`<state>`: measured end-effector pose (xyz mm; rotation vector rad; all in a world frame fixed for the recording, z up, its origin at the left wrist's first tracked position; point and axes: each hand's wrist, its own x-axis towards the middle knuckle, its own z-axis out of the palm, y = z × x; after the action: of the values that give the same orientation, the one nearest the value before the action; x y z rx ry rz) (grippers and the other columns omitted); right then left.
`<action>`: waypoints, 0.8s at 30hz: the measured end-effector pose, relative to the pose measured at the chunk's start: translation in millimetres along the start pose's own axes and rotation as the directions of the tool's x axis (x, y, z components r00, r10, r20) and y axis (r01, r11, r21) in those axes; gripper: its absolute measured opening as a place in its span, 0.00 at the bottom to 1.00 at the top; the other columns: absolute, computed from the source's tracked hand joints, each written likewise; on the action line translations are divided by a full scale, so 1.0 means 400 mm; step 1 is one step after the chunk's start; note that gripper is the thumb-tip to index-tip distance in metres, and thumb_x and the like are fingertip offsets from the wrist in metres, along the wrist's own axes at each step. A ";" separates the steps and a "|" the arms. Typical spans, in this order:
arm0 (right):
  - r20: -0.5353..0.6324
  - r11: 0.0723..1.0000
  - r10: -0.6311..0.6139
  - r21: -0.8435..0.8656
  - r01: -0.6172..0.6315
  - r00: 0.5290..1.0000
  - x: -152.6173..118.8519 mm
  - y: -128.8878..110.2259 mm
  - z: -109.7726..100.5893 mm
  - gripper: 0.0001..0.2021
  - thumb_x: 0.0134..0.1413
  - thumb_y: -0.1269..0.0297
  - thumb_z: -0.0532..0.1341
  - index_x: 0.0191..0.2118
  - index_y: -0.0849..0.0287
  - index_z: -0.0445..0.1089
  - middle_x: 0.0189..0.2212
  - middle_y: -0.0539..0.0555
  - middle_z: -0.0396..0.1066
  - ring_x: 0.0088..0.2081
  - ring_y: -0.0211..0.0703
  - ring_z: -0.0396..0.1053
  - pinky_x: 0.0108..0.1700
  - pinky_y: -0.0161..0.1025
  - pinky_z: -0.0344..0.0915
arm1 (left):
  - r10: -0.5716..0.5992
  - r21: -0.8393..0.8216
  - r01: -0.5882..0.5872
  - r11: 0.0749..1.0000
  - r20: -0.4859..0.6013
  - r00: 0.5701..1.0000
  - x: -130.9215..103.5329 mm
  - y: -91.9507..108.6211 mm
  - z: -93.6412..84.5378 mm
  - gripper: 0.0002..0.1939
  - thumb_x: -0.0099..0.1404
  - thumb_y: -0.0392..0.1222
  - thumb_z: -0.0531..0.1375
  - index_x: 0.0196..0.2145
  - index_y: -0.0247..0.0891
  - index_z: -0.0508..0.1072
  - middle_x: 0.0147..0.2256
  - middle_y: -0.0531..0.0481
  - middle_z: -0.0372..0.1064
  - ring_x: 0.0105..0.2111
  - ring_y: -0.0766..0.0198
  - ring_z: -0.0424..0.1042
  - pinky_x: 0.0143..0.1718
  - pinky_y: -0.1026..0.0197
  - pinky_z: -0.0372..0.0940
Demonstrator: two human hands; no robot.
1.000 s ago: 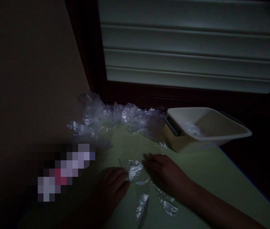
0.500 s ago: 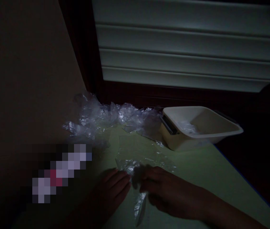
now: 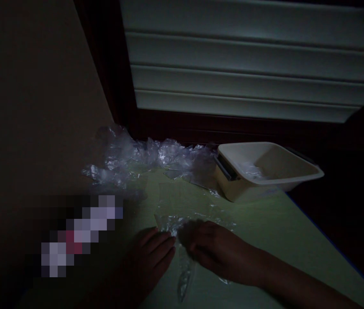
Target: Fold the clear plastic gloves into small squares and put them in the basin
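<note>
A thin clear plastic bag (image 3: 185, 197) lies on the green tabletop, crumpled where my hands meet it, with a narrow folded strip pointing toward me. My left hand (image 3: 156, 255) rests at the left side of the crumpled part, its fingers together and their tips on the plastic. At the right side, my right hand (image 3: 210, 246) is closed with curled fingers over the plastic. Dim light and blur hide what its fingertips pinch.
Crumpled clear plastic (image 3: 165, 152) is piled along the back edge of the green table (image 3: 252, 240). A cream bin (image 3: 284, 184) with dark handles stands at the back right, some plastic inside. A pixelated patch covers the left. Behind is a slatted panel (image 3: 233, 56).
My right hand has shifted slightly up and its fingers have curled in more. The plastic strip below it has moved a little left. My left hand looks almost unchanged.
</note>
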<state>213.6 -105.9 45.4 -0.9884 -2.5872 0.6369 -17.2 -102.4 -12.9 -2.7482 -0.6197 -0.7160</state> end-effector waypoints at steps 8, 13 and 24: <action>0.080 0.994 -0.087 0.068 0.081 0.993 -0.013 0.002 0.003 0.18 0.47 0.78 0.59 0.45 0.58 0.69 0.43 0.54 0.71 0.48 0.44 0.66 0.54 0.44 0.59 | -0.011 -0.003 0.011 1.000 -0.040 0.999 0.018 0.002 -0.015 0.22 0.75 0.32 0.38 0.40 0.34 0.72 0.42 0.50 0.74 0.44 0.63 0.69 0.49 0.55 0.58; 0.060 0.996 -0.085 -0.003 0.085 0.995 -0.014 0.005 0.007 0.07 0.55 0.73 0.59 0.38 0.57 0.72 0.39 0.53 0.72 0.45 0.43 0.67 0.50 0.42 0.60 | -0.008 -0.013 0.007 1.000 -0.048 0.999 0.012 0.003 -0.009 0.21 0.75 0.31 0.39 0.41 0.34 0.71 0.42 0.49 0.73 0.45 0.62 0.68 0.50 0.55 0.58; 0.130 0.994 -0.104 -0.005 0.106 0.986 -0.009 0.004 0.000 0.06 0.59 0.61 0.61 0.37 0.57 0.73 0.39 0.53 0.72 0.46 0.43 0.66 0.51 0.42 0.58 | -0.022 -0.023 0.021 1.000 -0.032 0.999 0.007 0.001 -0.008 0.16 0.74 0.32 0.44 0.40 0.35 0.72 0.43 0.50 0.73 0.45 0.62 0.67 0.51 0.56 0.56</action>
<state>216.8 -107.3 44.1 -0.8330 -2.7381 0.6793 -16.2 -102.7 -9.0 -2.7487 -0.6393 -0.7760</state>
